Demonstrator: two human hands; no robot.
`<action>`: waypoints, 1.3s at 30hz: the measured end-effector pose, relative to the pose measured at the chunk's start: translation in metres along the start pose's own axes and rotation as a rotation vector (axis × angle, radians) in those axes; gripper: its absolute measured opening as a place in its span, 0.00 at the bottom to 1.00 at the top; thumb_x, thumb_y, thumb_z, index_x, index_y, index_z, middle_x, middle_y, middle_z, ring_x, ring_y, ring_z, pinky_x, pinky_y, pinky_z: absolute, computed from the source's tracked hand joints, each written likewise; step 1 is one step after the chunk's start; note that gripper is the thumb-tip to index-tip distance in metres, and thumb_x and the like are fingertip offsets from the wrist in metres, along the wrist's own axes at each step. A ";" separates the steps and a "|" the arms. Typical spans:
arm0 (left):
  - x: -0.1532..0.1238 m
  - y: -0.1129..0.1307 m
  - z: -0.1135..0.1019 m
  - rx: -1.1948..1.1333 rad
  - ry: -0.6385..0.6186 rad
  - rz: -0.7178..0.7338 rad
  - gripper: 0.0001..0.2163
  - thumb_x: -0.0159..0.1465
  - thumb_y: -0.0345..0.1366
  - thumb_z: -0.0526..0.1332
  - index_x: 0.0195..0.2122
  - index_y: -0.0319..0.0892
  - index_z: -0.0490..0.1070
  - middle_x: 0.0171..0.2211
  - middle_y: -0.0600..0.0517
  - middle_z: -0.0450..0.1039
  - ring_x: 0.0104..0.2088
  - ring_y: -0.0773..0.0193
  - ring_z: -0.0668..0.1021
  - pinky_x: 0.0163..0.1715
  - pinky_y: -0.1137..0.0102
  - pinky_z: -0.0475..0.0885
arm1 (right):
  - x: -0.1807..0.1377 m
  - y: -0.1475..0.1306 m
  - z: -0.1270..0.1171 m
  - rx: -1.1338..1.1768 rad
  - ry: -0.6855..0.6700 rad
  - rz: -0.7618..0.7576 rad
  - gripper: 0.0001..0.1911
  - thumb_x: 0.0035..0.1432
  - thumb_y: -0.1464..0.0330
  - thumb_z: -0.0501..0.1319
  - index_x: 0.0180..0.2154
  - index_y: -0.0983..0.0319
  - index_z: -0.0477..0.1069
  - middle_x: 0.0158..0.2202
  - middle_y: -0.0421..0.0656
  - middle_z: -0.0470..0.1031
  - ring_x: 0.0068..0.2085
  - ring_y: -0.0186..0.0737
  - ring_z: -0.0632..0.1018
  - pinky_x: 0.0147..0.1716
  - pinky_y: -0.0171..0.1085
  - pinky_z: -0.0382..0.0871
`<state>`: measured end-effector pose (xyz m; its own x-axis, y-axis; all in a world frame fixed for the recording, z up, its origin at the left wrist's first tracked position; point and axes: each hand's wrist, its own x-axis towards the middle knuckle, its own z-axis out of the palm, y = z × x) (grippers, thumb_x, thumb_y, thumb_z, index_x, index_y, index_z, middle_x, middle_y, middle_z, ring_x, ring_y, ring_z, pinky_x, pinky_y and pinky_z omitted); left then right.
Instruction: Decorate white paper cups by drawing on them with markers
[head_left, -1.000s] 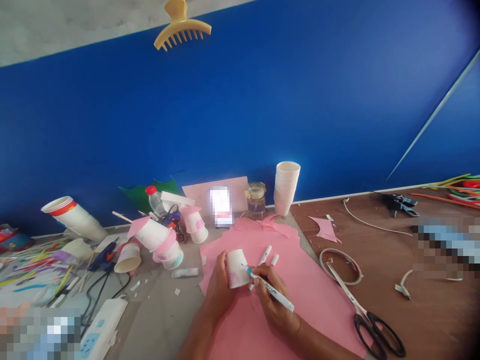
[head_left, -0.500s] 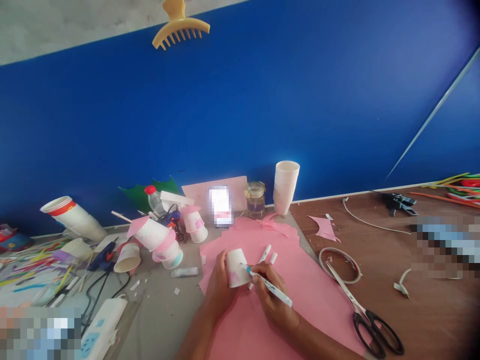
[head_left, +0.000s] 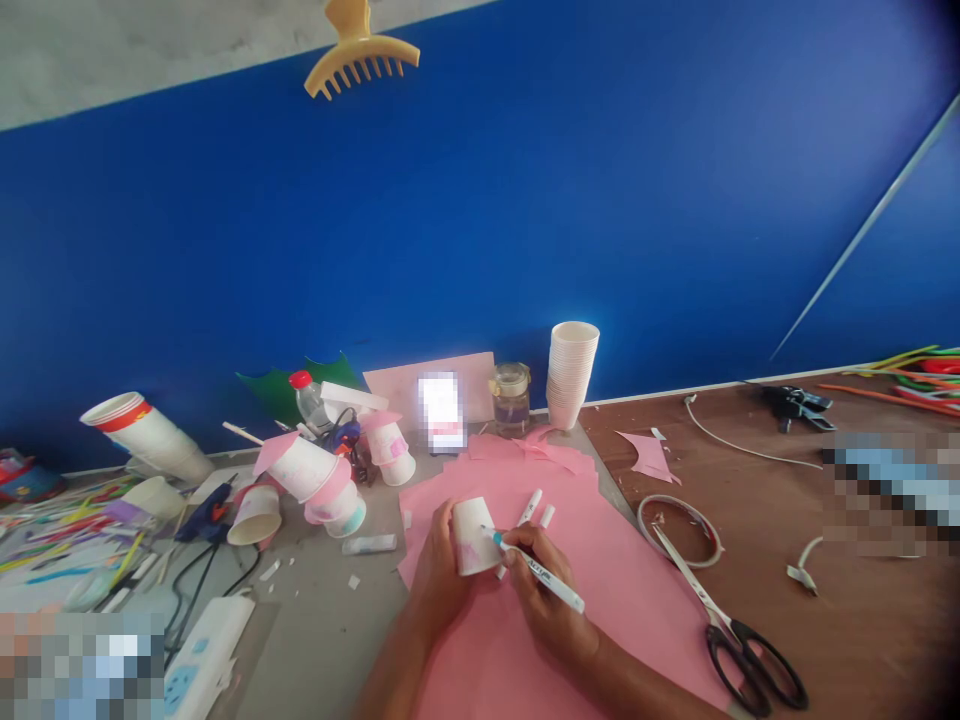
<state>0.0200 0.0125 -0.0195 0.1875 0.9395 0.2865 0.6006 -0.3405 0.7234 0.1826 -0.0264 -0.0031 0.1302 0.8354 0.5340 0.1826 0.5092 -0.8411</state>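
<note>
My left hand [head_left: 441, 560] is wrapped round the left side of a white paper cup [head_left: 472, 525] that bears a pinkish mark low on its side. In my right hand [head_left: 544, 590] is a white acrylic marker [head_left: 551, 582] with a blue tip end, its point at the right side of the cup. Both hands are over a stack of pink paper [head_left: 600, 580]. Just beyond my right hand lie white pen pieces, among them a pen cap [head_left: 547, 517] and a white marker [head_left: 530, 506].
Black-handled scissors [head_left: 720, 625] and a roll of tape [head_left: 646, 530] lie to the right. A tall stack of paper cups [head_left: 572, 375] and a glass jar [head_left: 512, 400] stand behind. At left are decorated cups [head_left: 307, 475], a glue gun [head_left: 206, 518] and a power strip [head_left: 206, 655].
</note>
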 end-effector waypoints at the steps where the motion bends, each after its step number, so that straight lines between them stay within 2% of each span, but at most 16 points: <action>1: 0.000 0.000 0.000 -0.004 0.001 0.000 0.28 0.58 0.35 0.58 0.59 0.38 0.52 0.56 0.35 0.64 0.54 0.50 0.72 0.52 0.54 0.69 | 0.000 0.000 0.000 0.004 0.002 0.003 0.08 0.65 0.66 0.52 0.37 0.60 0.67 0.27 0.40 0.70 0.25 0.35 0.71 0.26 0.34 0.68; 9: 0.003 0.011 -0.005 -0.062 0.006 -0.075 0.30 0.57 0.39 0.62 0.59 0.39 0.52 0.53 0.38 0.68 0.49 0.51 0.75 0.46 0.59 0.73 | -0.005 0.000 0.001 0.072 0.043 0.131 0.09 0.66 0.62 0.51 0.41 0.60 0.66 0.31 0.42 0.70 0.31 0.38 0.72 0.30 0.36 0.69; 16: 0.003 0.008 -0.004 -0.044 -0.010 -0.105 0.29 0.57 0.38 0.62 0.58 0.38 0.53 0.53 0.37 0.68 0.50 0.51 0.75 0.46 0.61 0.73 | -0.005 0.002 0.002 0.085 0.009 0.095 0.09 0.66 0.63 0.51 0.41 0.60 0.67 0.32 0.42 0.69 0.31 0.38 0.73 0.31 0.37 0.69; 23: 0.002 0.008 -0.004 -0.027 0.026 -0.037 0.31 0.56 0.37 0.62 0.59 0.36 0.53 0.53 0.36 0.68 0.48 0.51 0.76 0.44 0.61 0.74 | -0.001 -0.001 0.000 0.075 -0.010 0.080 0.10 0.66 0.63 0.52 0.38 0.60 0.68 0.28 0.40 0.68 0.27 0.36 0.71 0.28 0.35 0.68; 29: 0.002 0.007 -0.003 -0.029 0.006 -0.053 0.32 0.57 0.37 0.61 0.60 0.37 0.52 0.54 0.35 0.66 0.51 0.50 0.74 0.47 0.58 0.72 | 0.000 -0.001 0.000 0.042 -0.028 0.080 0.11 0.66 0.63 0.51 0.38 0.60 0.69 0.28 0.41 0.70 0.27 0.37 0.72 0.27 0.35 0.68; 39: 0.003 0.006 -0.003 -0.045 0.009 -0.057 0.30 0.57 0.36 0.61 0.60 0.38 0.53 0.54 0.37 0.67 0.51 0.51 0.74 0.48 0.59 0.72 | -0.002 0.002 0.001 0.050 -0.030 0.077 0.10 0.66 0.64 0.51 0.38 0.60 0.68 0.28 0.41 0.69 0.28 0.37 0.72 0.28 0.36 0.68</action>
<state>0.0218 0.0129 -0.0128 0.1468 0.9570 0.2502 0.5746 -0.2884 0.7660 0.1820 -0.0267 -0.0063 0.1123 0.8779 0.4654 0.1242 0.4523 -0.8832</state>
